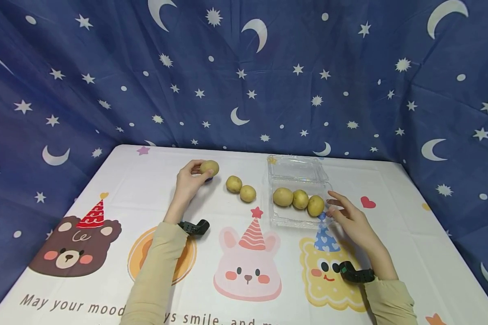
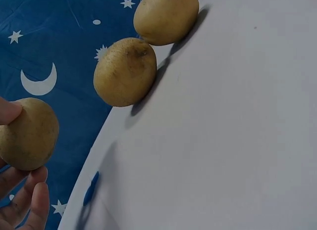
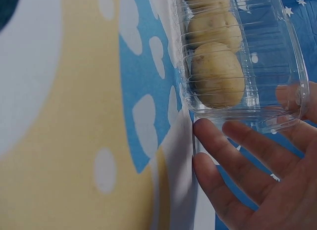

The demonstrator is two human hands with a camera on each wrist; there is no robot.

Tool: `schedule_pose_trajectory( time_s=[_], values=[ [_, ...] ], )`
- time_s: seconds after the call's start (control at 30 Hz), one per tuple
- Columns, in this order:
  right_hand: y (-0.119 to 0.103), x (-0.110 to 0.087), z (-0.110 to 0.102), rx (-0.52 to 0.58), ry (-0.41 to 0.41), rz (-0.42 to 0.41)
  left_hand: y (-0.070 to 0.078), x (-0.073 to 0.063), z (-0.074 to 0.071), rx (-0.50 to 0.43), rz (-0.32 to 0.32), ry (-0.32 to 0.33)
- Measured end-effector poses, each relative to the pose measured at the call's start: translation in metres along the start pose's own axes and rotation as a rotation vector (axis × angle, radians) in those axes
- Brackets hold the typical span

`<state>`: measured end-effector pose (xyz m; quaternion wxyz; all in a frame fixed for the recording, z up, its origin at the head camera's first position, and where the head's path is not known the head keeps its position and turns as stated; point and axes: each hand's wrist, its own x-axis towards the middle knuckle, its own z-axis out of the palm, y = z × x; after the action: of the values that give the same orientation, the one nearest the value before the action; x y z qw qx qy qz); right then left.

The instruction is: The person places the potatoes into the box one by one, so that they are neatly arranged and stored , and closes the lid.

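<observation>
My left hand pinches a potato between thumb and fingers at the back left of the table. In the left wrist view the thumb lies on top of this potato and the fingertips are under it. Two loose potatoes lie just to its right. An open clear plastic box holds three potatoes in a slanting row. At the box's right side is my right hand, fingers spread and holding nothing. Its fingertips are right at the end wall in the right wrist view.
The box's clear lid lies folded back behind it. A small blue patch shows below the held potato. The white tablecloth has printed animals and lettering. A dark blue starry curtain hangs behind the table.
</observation>
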<state>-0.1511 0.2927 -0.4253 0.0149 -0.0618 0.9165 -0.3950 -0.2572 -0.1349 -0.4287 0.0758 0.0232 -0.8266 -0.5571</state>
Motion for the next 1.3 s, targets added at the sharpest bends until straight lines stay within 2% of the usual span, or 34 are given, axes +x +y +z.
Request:
schedule_pose_trajectory(
  time_s=[0.43, 0.73, 1.03, 1.3],
  values=[
    [0.002, 0.000, 0.000, -0.002, -0.001, 0.001, 0.014, -0.003, 0.005, -0.023, 0.068, 0.004],
    [0.001, 0.000, 0.000, -0.005, -0.002, 0.000, 0.023, -0.007, 0.012, -0.020, 0.093, -0.027],
    [-0.001, 0.000, -0.001, -0.005, 0.005, -0.012, 0.026, -0.011, 0.020, -0.028, 0.117, -0.055],
    [0.001, 0.001, 0.000, -0.012, 0.006, -0.007, 0.031, -0.014, 0.028, 0.008, 0.120, -0.083]
  ],
)
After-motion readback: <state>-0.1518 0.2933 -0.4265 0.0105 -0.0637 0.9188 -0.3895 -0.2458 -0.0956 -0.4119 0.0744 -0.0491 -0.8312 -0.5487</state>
